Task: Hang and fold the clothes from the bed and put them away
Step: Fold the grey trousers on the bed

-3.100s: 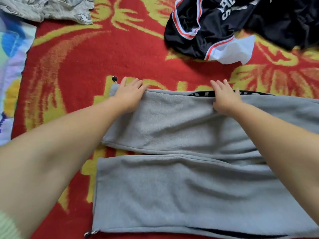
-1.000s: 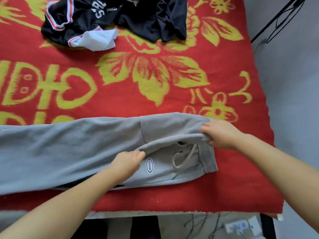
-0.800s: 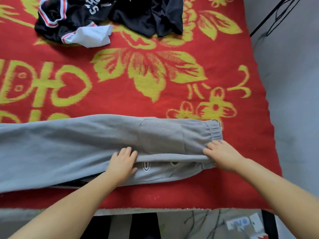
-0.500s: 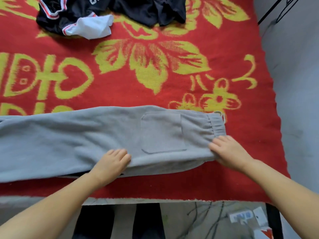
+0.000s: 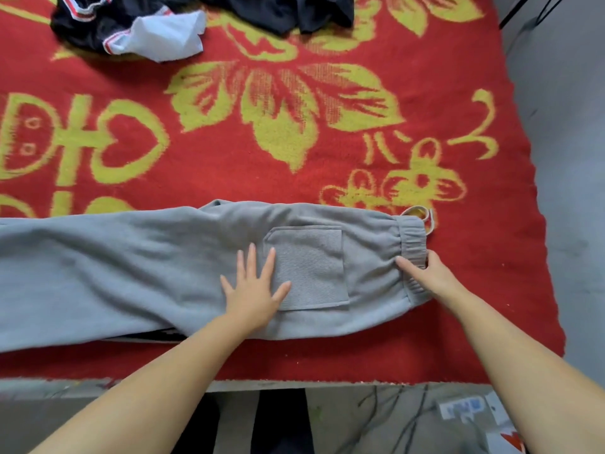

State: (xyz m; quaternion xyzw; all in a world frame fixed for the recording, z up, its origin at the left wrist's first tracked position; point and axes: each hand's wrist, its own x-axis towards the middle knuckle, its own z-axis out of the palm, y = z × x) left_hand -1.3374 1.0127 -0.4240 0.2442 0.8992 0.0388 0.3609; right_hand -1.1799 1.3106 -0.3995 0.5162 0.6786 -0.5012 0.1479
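Observation:
Grey sweatpants [image 5: 131, 273] lie folded lengthwise along the near edge of the bed, legs running off to the left, back pocket facing up, elastic waistband at the right. My left hand [image 5: 253, 290] lies flat with spread fingers on the pants, just left of the pocket. My right hand [image 5: 425, 273] is at the waistband, thumb on top of the fabric; the other fingers are hidden at the band's edge. A cream drawstring loop [image 5: 424, 216] pokes out at the waistband's far corner.
A red blanket with yellow flowers [image 5: 294, 142] covers the bed. A black jersey with red and white trim [image 5: 131, 24] and another dark garment [image 5: 288, 11] lie crumpled at the far side. The bed's near edge [image 5: 294, 385] and the grey floor [image 5: 569, 158] on the right border the space.
The upper pant leg was laid over the lower one, hiding the logo and drawstring. My left hand slid up onto the pants and spread flat; my right hand moved to the waistband.

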